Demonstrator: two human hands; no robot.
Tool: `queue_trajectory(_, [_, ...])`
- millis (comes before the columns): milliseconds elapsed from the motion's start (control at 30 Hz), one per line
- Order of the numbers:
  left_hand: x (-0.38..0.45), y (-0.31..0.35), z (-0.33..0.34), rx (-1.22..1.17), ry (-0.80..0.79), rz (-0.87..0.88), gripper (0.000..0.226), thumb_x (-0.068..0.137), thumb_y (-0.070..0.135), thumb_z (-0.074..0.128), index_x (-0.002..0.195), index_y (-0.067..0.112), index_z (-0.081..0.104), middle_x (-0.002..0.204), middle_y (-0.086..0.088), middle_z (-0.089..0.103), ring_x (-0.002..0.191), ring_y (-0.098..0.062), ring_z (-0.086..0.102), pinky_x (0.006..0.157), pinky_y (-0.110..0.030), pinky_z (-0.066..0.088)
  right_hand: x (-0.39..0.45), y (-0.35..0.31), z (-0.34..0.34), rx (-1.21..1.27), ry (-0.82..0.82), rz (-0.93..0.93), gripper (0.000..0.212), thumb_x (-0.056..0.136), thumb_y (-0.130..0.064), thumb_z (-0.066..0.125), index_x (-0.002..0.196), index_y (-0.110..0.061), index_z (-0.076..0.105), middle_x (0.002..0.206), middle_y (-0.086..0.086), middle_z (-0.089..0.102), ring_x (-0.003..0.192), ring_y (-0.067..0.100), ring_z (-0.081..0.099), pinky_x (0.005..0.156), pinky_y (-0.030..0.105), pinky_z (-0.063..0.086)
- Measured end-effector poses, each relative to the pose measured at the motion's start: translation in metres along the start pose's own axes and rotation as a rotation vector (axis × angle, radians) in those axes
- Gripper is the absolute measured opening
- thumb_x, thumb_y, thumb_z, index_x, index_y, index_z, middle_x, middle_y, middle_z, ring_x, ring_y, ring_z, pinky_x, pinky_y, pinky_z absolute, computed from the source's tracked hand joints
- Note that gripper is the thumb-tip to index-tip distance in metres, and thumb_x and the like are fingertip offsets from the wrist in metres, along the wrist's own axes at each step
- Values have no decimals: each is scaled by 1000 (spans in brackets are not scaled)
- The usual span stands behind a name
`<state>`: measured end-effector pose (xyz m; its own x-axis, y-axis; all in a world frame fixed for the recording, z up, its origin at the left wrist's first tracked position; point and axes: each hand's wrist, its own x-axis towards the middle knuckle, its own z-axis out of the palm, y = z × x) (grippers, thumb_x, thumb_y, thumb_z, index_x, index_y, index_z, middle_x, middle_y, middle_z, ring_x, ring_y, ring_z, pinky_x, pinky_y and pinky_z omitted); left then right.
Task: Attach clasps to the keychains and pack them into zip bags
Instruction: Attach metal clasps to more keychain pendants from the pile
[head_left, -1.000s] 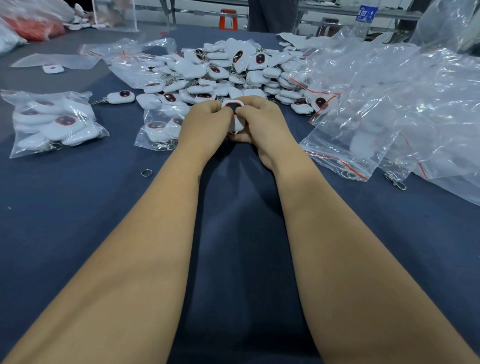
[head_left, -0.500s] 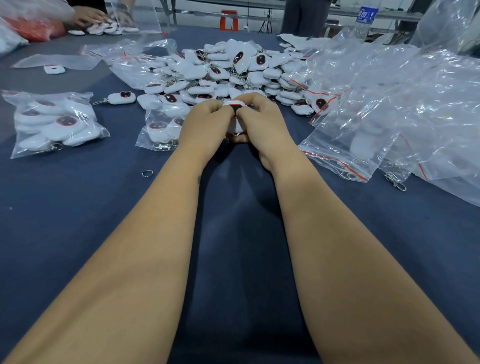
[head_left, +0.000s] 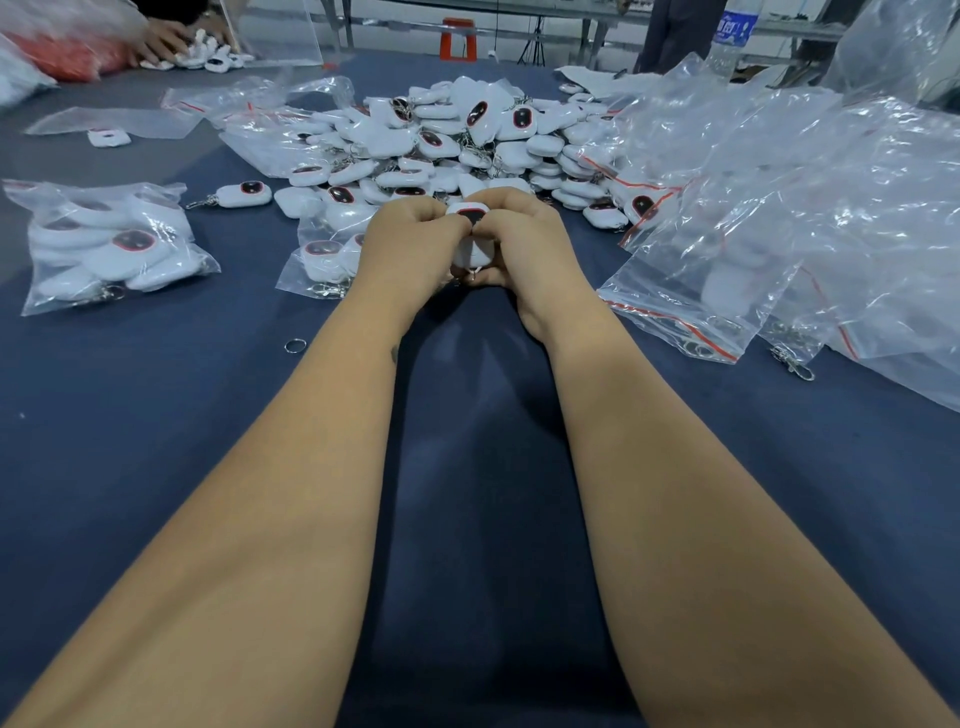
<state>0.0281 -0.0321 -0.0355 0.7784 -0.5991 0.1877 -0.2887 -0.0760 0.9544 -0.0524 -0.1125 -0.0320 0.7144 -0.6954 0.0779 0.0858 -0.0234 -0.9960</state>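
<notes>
My left hand (head_left: 410, 247) and my right hand (head_left: 524, 244) meet over the dark blue table (head_left: 467, 493), and both grip one white keychain (head_left: 470, 228) with a dark red-rimmed oval on it. Its small loop pokes out below my fingers. Just behind my hands lies a large pile of white keychains (head_left: 447, 140). A zip bag holding a few keychains (head_left: 324, 257) sits to the left of my left hand. A fuller packed bag (head_left: 104, 249) lies at the far left. A loose metal clasp (head_left: 792, 362) lies at the right.
Many empty clear zip bags (head_left: 779, 218) are heaped on the right. A small split ring (head_left: 295, 345) lies on the cloth at the left. One loose keychain (head_left: 241, 195) rests near the packed bag. Another person's hands (head_left: 166, 41) work at the far left corner.
My two hands stay together on the keychain, with only small finger shifts. Another person's hands have come into view at the far left corner.
</notes>
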Motion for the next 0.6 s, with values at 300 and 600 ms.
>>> queue_trajectory(300, [-3, 0, 4, -59, 58, 3, 17, 82, 24, 56, 68, 15, 56, 59, -3, 44, 53, -16, 37, 46, -22, 29, 2, 1, 1, 8, 51, 4, 21, 85, 2, 51, 86, -15, 64, 94, 14, 63, 76, 24, 61, 53, 28, 51])
queue_trajectory(600, [3, -7, 2, 35, 155, -4, 35, 81, 8, 54, 114, 20, 54, 77, 3, 59, 65, -17, 56, 62, -29, 49, 3, -6, -7, 454, 170, 10, 14, 87, 2, 52, 93, -9, 60, 77, 9, 62, 55, 16, 53, 54, 23, 47])
